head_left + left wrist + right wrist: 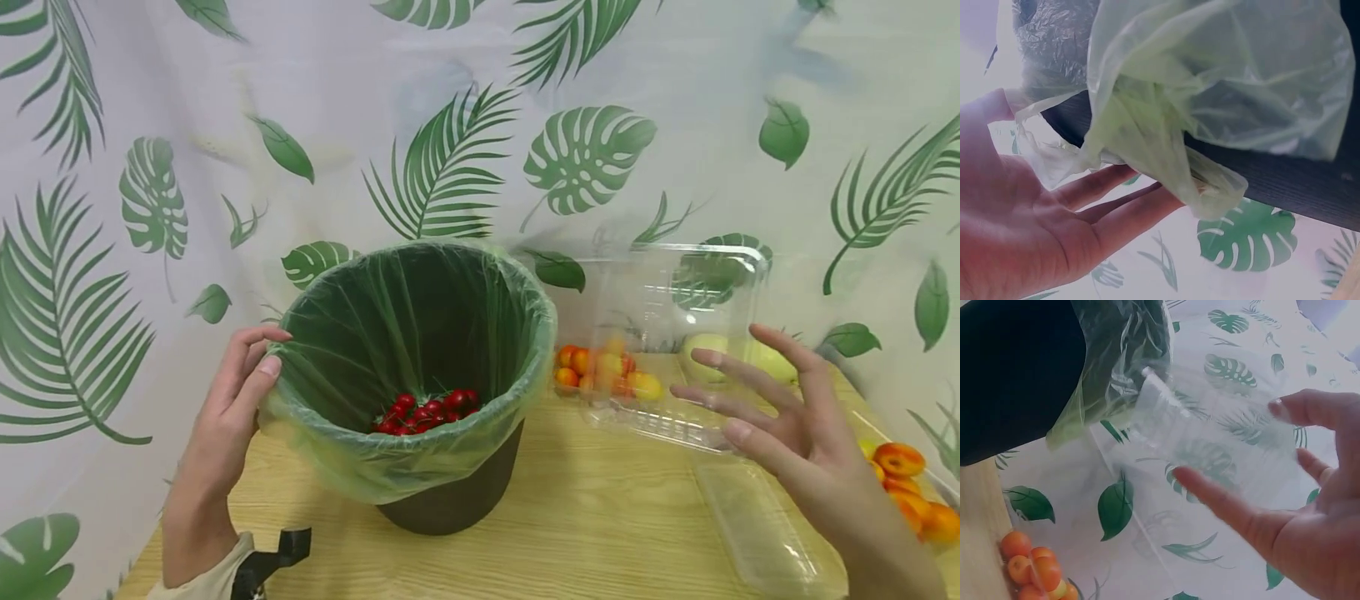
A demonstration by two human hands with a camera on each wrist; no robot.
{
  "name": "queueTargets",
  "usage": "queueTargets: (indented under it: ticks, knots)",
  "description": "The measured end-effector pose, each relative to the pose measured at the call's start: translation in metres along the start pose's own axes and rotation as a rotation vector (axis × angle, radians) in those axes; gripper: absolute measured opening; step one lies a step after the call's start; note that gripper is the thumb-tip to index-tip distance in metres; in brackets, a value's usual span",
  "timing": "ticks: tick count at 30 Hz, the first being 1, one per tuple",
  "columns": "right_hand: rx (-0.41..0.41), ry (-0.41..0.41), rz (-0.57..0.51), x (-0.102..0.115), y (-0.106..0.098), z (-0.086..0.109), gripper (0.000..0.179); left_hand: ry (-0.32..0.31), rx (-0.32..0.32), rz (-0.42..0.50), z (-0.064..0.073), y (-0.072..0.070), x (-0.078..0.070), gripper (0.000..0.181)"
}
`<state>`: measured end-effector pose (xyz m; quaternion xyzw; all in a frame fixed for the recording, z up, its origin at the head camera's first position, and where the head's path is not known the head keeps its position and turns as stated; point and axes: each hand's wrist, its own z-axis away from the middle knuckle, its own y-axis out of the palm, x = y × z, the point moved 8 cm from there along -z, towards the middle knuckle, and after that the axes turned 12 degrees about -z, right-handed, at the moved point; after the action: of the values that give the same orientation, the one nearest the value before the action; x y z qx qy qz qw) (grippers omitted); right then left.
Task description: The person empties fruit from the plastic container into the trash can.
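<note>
A dark bin (457, 500) lined with a thin green plastic bag (345, 454) stands tilted, its mouth facing me. Small red fruits with green stems (427, 412) lie inside. At the left rim my left hand (225, 417) holds the bag's edge, thumb on the near side; the left wrist view shows its fingers (1141, 215) against a loose fold of the bag (1154, 125). Right of the bin, a clear plastic container (675, 333) hangs tilted and blurred above the table. My right hand (810, 433) is beside it, fingers spread; in the right wrist view the container (1210, 437) lies beyond the fingertips.
Orange-red fruits (577, 362) sit behind the container on the wooden table (600, 517), near pale round fruits (705, 354). More orange fruits (911, 500) lie at the far right. A flat clear plastic piece (757, 525) rests near my right wrist. A leaf-print curtain (337, 125) hangs behind.
</note>
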<state>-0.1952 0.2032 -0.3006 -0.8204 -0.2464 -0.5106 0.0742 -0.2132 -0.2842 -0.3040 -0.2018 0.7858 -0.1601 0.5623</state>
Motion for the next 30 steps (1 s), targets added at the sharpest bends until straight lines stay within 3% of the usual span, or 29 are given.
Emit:
queueTargets:
  ticks: [3, 6, 15, 22, 30]
  knots:
    - [-0.011, 0.087, 0.064, -0.011, -0.002, -0.002, 0.082, -0.017, 0.003, 0.022, 0.002, -0.005, 0.003, 0.035]
    - [0.034, 0.165, 0.068, -0.026, -0.001, -0.003, 0.079, -0.029, 0.002, 0.005, 0.004, -0.008, 0.006, 0.035]
    - [0.107, 0.437, 0.263, -0.072, -0.003, 0.009, 0.075, -0.025, 0.008, 0.042, 0.003, -0.003, 0.004, 0.036]
    - [0.066, 0.532, 0.211, -0.100, -0.004, 0.033, 0.077, -0.026, 0.013, 0.049, 0.000, 0.001, 0.005, 0.037]
    - [0.105, 0.609, 0.072, -0.125, 0.008, 0.063, 0.081, -0.035, -0.005, 0.022, 0.003, -0.002, 0.007, 0.037]
